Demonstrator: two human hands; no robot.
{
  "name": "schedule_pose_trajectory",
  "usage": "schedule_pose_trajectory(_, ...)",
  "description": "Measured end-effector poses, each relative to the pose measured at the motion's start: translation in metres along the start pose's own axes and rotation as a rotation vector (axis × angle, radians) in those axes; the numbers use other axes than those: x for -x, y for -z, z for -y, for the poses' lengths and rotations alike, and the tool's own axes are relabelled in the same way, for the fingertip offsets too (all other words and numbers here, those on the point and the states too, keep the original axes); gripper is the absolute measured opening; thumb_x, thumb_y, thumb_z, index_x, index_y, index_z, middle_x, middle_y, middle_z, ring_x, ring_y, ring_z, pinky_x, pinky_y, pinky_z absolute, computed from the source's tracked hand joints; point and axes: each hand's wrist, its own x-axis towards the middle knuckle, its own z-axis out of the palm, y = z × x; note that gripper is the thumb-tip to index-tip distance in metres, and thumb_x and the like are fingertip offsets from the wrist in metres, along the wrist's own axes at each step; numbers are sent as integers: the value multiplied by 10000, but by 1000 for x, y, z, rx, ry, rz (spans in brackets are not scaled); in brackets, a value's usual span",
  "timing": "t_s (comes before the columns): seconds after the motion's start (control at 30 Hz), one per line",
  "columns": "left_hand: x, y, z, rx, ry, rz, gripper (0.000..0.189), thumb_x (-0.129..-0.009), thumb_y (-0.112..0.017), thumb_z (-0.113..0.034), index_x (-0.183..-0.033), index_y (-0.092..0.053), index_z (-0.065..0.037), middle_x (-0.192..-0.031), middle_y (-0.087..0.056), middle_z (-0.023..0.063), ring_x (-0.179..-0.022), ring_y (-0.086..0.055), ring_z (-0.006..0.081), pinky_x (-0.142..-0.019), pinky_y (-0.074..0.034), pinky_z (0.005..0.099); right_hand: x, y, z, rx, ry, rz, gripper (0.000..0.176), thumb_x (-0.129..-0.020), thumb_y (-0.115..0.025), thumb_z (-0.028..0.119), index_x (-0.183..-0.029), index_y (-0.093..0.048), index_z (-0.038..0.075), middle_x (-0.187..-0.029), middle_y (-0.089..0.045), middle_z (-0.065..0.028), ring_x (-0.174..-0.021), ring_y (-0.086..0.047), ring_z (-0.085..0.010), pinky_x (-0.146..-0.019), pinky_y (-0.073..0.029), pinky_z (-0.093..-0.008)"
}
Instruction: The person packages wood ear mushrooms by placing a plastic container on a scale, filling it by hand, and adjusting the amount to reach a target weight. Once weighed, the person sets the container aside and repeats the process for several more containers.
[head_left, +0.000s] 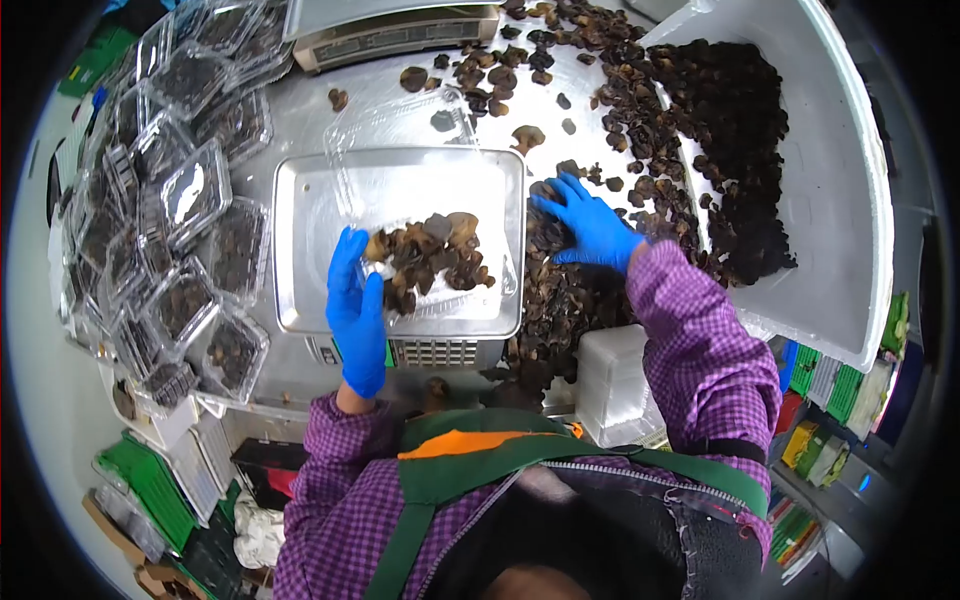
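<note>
A metal tray (400, 176) rests on a scale (440, 352). Dark brown fungus-like pieces (428, 255) lie in a clear plastic container on the tray. My left hand (357, 315), in a blue glove, is at the tray's left side beside these pieces, fingers raised and thumb apart; nothing shows in it. My right hand (592, 225), also gloved in blue, reaches into the heap of dark pieces (560, 300) just right of the tray. Its fingers are spread over the heap, and their tips are partly hidden among the pieces.
Many filled clear containers (190, 190) are piled on the left. A large white bin (840, 180) with dark pieces stands at the right. Stacked empty containers (612, 375) sit near the front edge. Another device (400, 40) is at the back, with loose pieces scattered beside it.
</note>
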Motion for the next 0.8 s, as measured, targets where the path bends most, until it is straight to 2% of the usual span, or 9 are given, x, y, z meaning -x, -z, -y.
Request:
schedule_pose_trajectory(0.07,-2,-2,-3,-21,14,17,499,-859,-500,87,-1343,-472,-31,-1448,-390,144,-1375,-324,250,-1133,-234,375,23,-24,6,-72,-168,47,662,-660,-796,149,-1258,-510,130,-1347,-392,-201,-1271,-382,-395,-934,-482,-446)
schedule_pose_trajectory(0.17,-2,-2,-2,-57,-37,120,549,-874,-520,51,-1401,-386,-26,-1480,-347,128,-1390,-289,234,-1149,-206,368,37,-40,-2,3,-246,55,558,-664,-789,118,-1175,-566,96,-1252,-499,-183,-1163,-502,-338,-883,-498,-426)
schedule_pose_trajectory(0.23,1,2,-1,-62,-35,119,561,-867,-538,49,-1402,-386,-30,-1485,-340,125,-1391,-290,236,-1148,-209,373,38,-4,7,-522,-502,133,463,-671,-802,133,-1090,-614,71,-1042,-619,-162,-971,-614,-293,-818,-514,-392)
schedule_pose_trajectory(0.27,3,4,0,-64,-26,123,574,-860,-556,48,-1402,-387,-35,-1489,-333,123,-1391,-290,238,-1147,-213,377,43,-13,-8,-370,-325,-36,390,-707,-802,181,-1036,-635,54,-893,-660,-155,-813,-653,-275,-759,-521,-366)
schedule_pose_trajectory(0.33,6,8,-3,-88,-59,122,614,-843,-614,6,-1409,-383,-49,-1502,-312,128,-1394,-285,246,-1142,-227,391,46,20,4,-530,-339,-41,359,-748,-782,228,-1029,-639,56,-888,-667,-141,-809,-652,-243,-755,-520,-345)
schedule_pose_trajectory(0.47,10,9,-23,-358,-186,125,738,-795,-713,-94,-1436,-350,-63,-1510,-291,149,-1395,-280,273,-1137,-238,403,30,90,68,-640,-82,-131,361,-754,-759,213,-1055,-629,62,-920,-658,-108,-834,-622,-168,-790,-503,-316)
schedule_pose_trajectory(0.6,10,1,-27,-350,-286,150,858,-725,-783,-136,-1448,-327,-64,-1513,-273,171,-1399,-268,310,-1135,-241,421,-11,101,132,-567,212,-263,379,-748,-760,255,-1054,-627,76,-968,-623,-121,-892,-627,-258,-808,-500,-355)
schedule_pose_trajectory(0.67,12,-5,-27,-339,-338,165,893,-703,-806,-160,-1449,-324,-61,-1518,-258,176,-1398,-268,320,-1133,-245,423,-31,87,157,-425,201,-287,438,-731,-764,286,-1090,-609,88,-1068,-593,-124,-980,-601,-296,-851,-490,-392)
schedule_pose_trajectory(0.8,10,-8,-9,-450,-366,147,882,-695,-815,-181,-1443,-355,-108,-1502,-279,172,-1389,-261,353,-1122,-265,447,-49,56,169,-286,223,-268,643,-752,-739,301,-1332,-506,149,-1354,-456,-204,-1204,-486,-376,-1027,-407,-416)
